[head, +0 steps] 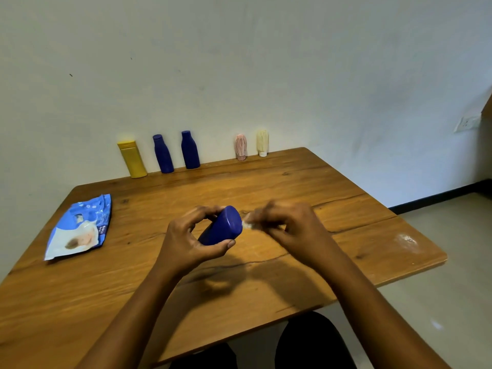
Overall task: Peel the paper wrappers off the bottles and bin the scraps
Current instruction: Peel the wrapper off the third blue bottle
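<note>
A pale wall point(239, 62) backs the wooden desk point(266, 182), with tiled floor point(439, 302) to its right. Over mid-desk the left hand point(186, 241) has its fingers curled round a tilted blue bottle point(222, 227). The blurred right hand point(290, 227) pinches a whitish paper scrap point(249, 222) beside the bottle's base. A row of bottles point(190, 150) lines the wall edge, and a blue packet point(80, 227) lies left.

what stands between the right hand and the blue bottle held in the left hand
Nothing visible does. The right hand pinches a whitish scrap right at the flat end of the blue bottle, which the left hand grips above the table. No bin is in view.
</note>
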`<state>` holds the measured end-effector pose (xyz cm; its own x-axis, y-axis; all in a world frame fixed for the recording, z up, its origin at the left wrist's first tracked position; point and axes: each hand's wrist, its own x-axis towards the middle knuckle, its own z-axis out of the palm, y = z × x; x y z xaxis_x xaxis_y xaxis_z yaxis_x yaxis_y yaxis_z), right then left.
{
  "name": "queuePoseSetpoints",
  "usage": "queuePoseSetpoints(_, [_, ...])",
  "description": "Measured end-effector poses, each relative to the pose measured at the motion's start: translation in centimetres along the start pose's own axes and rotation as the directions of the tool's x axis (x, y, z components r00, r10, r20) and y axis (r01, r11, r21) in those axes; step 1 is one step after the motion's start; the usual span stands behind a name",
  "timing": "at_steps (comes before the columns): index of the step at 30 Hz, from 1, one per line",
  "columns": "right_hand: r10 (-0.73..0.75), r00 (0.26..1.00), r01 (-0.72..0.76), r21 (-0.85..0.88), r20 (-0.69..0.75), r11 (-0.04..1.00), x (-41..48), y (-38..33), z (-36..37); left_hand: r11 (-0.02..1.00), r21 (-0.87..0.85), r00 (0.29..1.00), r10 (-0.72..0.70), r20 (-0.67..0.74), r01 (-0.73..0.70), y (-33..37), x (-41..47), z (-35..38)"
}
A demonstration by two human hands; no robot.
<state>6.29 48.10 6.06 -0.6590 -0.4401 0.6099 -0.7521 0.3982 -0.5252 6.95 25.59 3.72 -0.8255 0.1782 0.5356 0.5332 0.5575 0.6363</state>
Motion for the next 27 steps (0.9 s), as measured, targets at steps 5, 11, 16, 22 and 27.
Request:
queuePoseSetpoints(5, [0.036,0.993,-0.033,0.027,-0.117,0.999,2.1,-0.8,1.2,1.000,-0.016,1.000,0.007,0.000,-0.007,0.4,0.3,0.0])
queuePoseSetpoints(11, [-0.007,0.993,0.008,-0.007,0.119,1.000,0.2,-0.5,0.5,1.000,-0.007,1.000,-0.005,-0.014,0.005,-0.3,0.0,-0.1])
queuePoseSetpoints(16, [0.368,0.928,-0.311,0.443,-0.047,0.841,1.1,0.0,-0.6,0.999,-0.029,1.000,-0.024,-0.015,0.023,-0.3,0.1,0.1])
queuePoseSetpoints(22, [0.413,0.908,-0.387,0.506,0.066,0.771,3.3,-1.2,1.3,1.000,-0.021,1.000,0.010,0.005,-0.010,0.0,0.4,0.3])
queuePoseSetpoints(27, [0.256,0.965,-0.249,0.104,-0.061,0.963,3.3,-1.6,2.0,1.000,-0.006,1.000,0.010,-0.019,-0.010,-0.2,0.2,0.3])
